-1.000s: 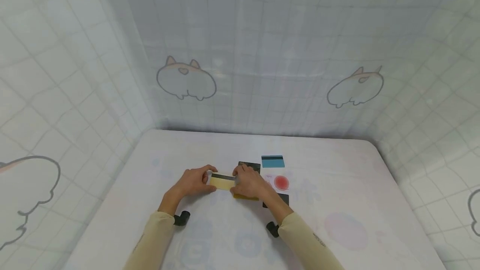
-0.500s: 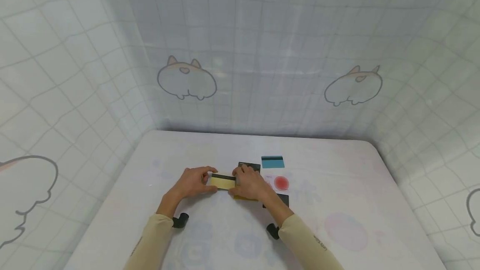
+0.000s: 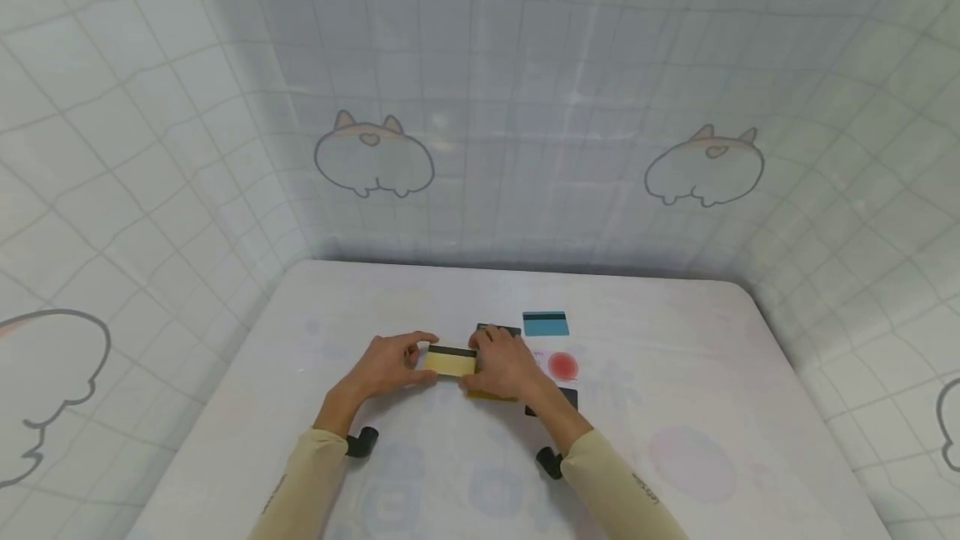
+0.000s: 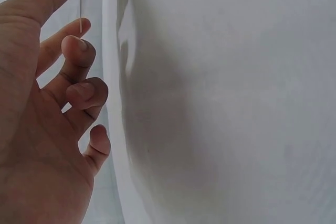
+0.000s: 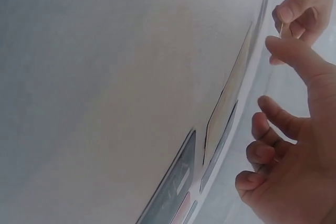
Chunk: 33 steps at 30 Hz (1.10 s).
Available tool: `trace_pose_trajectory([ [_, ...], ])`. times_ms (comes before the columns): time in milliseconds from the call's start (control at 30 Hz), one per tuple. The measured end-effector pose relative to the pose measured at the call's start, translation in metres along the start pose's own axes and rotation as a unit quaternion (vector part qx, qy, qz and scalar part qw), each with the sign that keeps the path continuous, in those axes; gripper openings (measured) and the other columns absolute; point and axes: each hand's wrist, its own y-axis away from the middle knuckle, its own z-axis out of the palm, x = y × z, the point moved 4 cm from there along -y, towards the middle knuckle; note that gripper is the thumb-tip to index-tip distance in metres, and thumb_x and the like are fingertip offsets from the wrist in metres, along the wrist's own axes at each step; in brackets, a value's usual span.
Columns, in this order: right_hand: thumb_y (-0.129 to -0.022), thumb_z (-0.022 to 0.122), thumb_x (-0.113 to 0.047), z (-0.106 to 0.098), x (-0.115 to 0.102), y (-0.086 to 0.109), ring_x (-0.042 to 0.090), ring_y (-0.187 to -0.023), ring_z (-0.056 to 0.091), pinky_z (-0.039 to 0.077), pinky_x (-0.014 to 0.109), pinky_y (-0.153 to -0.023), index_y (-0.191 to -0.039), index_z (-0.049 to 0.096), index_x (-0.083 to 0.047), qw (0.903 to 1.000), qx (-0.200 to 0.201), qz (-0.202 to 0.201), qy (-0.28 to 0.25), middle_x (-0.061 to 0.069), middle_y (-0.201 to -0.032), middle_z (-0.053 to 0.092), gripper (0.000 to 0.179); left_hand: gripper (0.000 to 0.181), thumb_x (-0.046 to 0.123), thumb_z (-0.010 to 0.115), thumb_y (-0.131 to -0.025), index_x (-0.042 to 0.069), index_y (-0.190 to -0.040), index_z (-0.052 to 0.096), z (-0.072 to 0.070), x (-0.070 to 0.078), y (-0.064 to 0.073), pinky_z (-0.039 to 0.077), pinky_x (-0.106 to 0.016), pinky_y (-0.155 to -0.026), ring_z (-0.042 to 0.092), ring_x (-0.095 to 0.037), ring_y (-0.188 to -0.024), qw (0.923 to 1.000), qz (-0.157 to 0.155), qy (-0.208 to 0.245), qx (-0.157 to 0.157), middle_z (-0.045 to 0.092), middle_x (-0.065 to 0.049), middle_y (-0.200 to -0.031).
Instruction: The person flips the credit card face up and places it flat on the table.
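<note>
A yellow card with a black magnetic stripe (image 3: 452,362) is held up between both hands, just above the white table. My left hand (image 3: 386,367) pinches its left end by the long edges, thumb below and forefinger above; the left wrist view shows only the card's thin edge. At the other end, my right hand (image 3: 502,362) holds the card with thumb and fingertips, its other fingers loosely bent. Beneath the right hand lies a gold card (image 3: 491,396), mostly hidden, with a dark card (image 3: 512,329) partly showing behind the fingers.
To the right lie a blue card with a dark stripe (image 3: 546,324), a pale card with a red circle (image 3: 562,366) and a black card (image 3: 568,398) partly behind the right wrist. Grid-patterned sheets (image 3: 540,190) stand behind and beside the table (image 3: 675,357).
The yellow card and both hands have shifted slightly to the right, the right hand a little more. The cards on the table have stayed put.
</note>
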Motion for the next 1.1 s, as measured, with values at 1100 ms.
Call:
trace_pose_trajectory([
  [1100,-0.088,0.072,-0.053,-0.016,-0.011,0.019,0.016,-0.109,0.055,0.039,0.05,-0.104,-0.138,0.05,-0.023,0.9856,0.057,-0.08,-0.138,-0.003,-0.118,0.055,0.063,0.057,0.054,0.08,-0.08,0.027,-0.128,0.066,0.003,0.032,0.007,0.037,-0.034,-0.071,0.04,-0.002,-0.057,0.9981,0.044,-0.04,-0.013,0.05,0.015,-0.071],
])
